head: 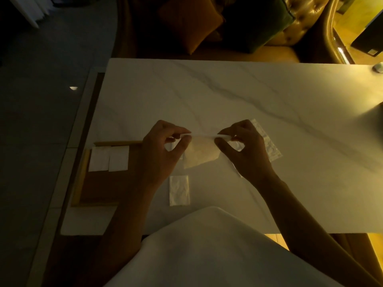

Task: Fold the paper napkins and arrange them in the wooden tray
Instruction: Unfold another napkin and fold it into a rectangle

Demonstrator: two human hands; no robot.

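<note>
A thin white paper napkin (202,151) hangs stretched between my two hands above the marble table. My left hand (163,148) pinches its left top corner and my right hand (244,146) pinches its right top corner. The wooden tray (83,179) lies at the table's left edge. Two folded white napkins (108,158) sit side by side at its far end. My left forearm covers the tray's right part.
A clear plastic wrapper (179,190) lies flat on the white marble table (248,96) near the front edge, and another wrapper (267,139) lies behind my right hand. A small round object (378,67) sits at the far right corner. Cushions and a sofa stand beyond the table.
</note>
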